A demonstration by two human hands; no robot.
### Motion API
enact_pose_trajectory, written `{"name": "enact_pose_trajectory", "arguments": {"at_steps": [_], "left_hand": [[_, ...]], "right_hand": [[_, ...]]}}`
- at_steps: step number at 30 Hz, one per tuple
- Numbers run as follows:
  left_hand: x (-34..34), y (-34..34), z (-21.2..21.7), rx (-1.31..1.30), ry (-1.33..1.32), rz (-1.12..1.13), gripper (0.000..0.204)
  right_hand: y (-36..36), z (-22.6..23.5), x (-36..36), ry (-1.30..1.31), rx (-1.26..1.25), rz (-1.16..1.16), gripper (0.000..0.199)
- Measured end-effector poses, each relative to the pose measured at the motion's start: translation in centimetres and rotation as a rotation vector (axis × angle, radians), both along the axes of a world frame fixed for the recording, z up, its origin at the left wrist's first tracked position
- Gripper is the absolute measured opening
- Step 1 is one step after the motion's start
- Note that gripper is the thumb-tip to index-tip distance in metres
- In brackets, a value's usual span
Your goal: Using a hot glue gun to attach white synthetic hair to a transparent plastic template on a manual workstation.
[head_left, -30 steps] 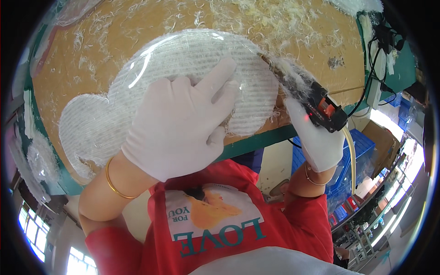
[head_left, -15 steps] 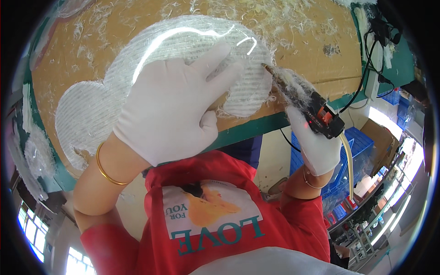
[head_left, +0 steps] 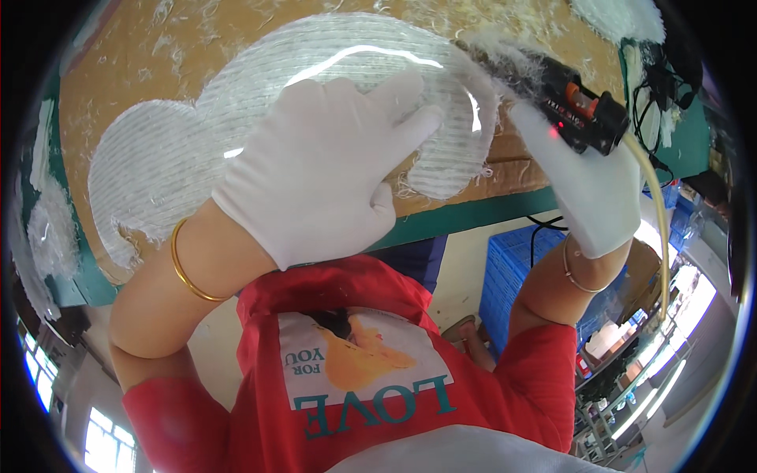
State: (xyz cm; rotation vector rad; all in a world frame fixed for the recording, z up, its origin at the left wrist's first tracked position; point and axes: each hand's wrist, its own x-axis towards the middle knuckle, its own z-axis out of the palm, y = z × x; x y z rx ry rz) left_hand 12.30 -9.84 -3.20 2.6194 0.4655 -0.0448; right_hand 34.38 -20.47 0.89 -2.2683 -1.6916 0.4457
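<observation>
My left hand [head_left: 315, 173], in a white glove, lies spread over a pale ribbed, curved piece [head_left: 158, 150] with a glossy surface. Its fingertips press near the middle of the large right-hand curve. My right hand [head_left: 591, 173], also gloved in white, is wrapped round a black glue gun [head_left: 579, 102] with an orange part and a lit red light. Pale strings cling to the gun's front and blur its nozzle, which points at the upper right edge of the piece. A yellowish glue stick [head_left: 661, 213] curves down from its rear.
The piece lies on a brown cardboard sheet [head_left: 544, 169] strewn with stringy scraps, on a green table [head_left: 441, 217]. White fluff [head_left: 623, 17] sits at the far right, black cables [head_left: 654, 87] below it. Blue crates [head_left: 505, 276] stand beneath the table's right side.
My right hand has moved the glue gun up and to the right, along the piece's edge. My left hand has shifted slightly right, still on the piece.
</observation>
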Motion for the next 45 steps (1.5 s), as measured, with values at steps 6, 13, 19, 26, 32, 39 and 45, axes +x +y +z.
{"name": "enact_pose_trajectory", "arguments": {"at_steps": [6,13,19,26,32,39,45], "left_hand": [[-0.2,-0.2,-0.4,0.031,0.005,0.006,0.062],[-0.2,0.0,-0.8,0.043,-0.016,-0.008,0.062],[-0.4,-0.3,-1.0,0.048,-0.057,0.004,0.06],[-0.7,-0.8,-1.4,0.102,-0.123,0.046,0.059],[-0.3,-1.3,0.3,0.132,-0.051,0.039,0.058],[-0.5,-1.2,-0.8,0.143,-0.087,0.051,0.061],[-0.4,-0.9,2.0,0.046,0.013,0.022,0.065]], "right_hand": [[0.2,-0.2,3.5,-0.414,0.102,0.617,0.04],[-1.0,0.6,3.9,-0.337,-0.097,0.519,0.039],[-1.4,0.6,3.8,-0.268,-0.162,0.294,0.03],[-0.8,0.6,4.8,-0.591,-0.087,0.694,0.04],[-2.6,0.1,4.3,-0.089,-0.098,0.305,0.041],[-2.9,2.1,1.8,-0.064,-0.289,0.146,0.037],[-4.4,0.1,1.4,0.089,-0.195,0.046,0.025]]}}
